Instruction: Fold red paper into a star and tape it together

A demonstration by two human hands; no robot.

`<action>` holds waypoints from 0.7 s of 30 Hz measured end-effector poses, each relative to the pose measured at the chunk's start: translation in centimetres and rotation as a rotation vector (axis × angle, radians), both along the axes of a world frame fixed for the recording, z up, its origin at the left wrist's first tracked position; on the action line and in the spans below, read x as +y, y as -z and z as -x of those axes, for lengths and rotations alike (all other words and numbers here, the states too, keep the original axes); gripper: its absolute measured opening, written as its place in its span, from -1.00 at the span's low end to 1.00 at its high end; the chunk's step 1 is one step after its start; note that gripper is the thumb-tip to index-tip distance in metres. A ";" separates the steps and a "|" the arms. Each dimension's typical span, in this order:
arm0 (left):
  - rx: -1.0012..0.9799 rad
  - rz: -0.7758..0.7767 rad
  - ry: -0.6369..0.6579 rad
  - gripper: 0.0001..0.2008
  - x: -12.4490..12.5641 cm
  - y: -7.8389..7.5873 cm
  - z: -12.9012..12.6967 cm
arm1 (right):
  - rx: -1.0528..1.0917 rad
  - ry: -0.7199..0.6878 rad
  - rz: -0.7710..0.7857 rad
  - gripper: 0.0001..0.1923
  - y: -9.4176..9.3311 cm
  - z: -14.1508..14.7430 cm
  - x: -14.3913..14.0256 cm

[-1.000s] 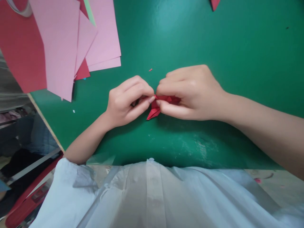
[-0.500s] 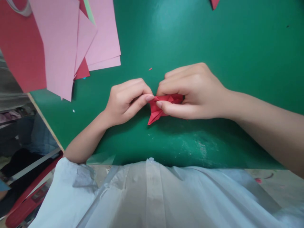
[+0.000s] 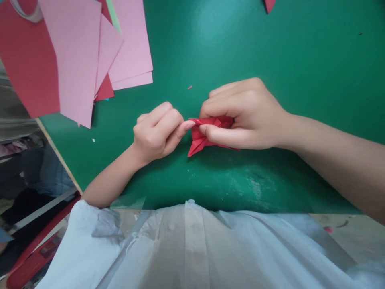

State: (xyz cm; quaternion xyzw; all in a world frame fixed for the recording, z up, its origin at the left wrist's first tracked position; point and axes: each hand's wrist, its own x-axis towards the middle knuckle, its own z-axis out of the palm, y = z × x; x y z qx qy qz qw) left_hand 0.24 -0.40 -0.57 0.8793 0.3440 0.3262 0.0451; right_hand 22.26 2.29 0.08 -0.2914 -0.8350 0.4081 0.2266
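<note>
A small piece of folded red paper [image 3: 198,140], with several pointed flaps and creases, is held just above the green table. My right hand [image 3: 245,114] is closed round its right part, thumb along the near side and fingers on the far side, so that part is mostly hidden. My left hand [image 3: 159,130] has its fingers curled in, and its thumb tip lies on the paper's upper left corner. The left index fingertip is hidden behind the thumb. One flap points down and left below the hands.
Pink paper sheets [image 3: 75,60] overlap red paper [image 3: 27,68] at the upper left, with a white ring-shaped item [image 3: 33,16] on top. A red paper point [image 3: 269,5] shows at the far edge. A tiny red scrap [image 3: 189,87] lies on the green table [image 3: 325,72].
My left hand has rolled, its index finger drawing back from the paper's corner while the thumb stays there. More of the upper left edge shows. My right hand keeps its hold.
</note>
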 end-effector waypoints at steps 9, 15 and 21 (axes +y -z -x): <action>-0.049 0.110 0.069 -0.74 0.2 -0.1 -0.2 | 0.008 -0.013 0.007 -0.63 0.1 0.1 0.0; -0.085 0.154 0.046 -0.73 0.4 -0.3 -0.3 | 0.012 -0.010 -0.003 -0.62 0.0 0.0 0.0; 0.000 0.253 0.126 -0.67 0.3 -0.5 -0.2 | 0.000 -0.060 -0.083 -0.66 0.1 0.0 0.0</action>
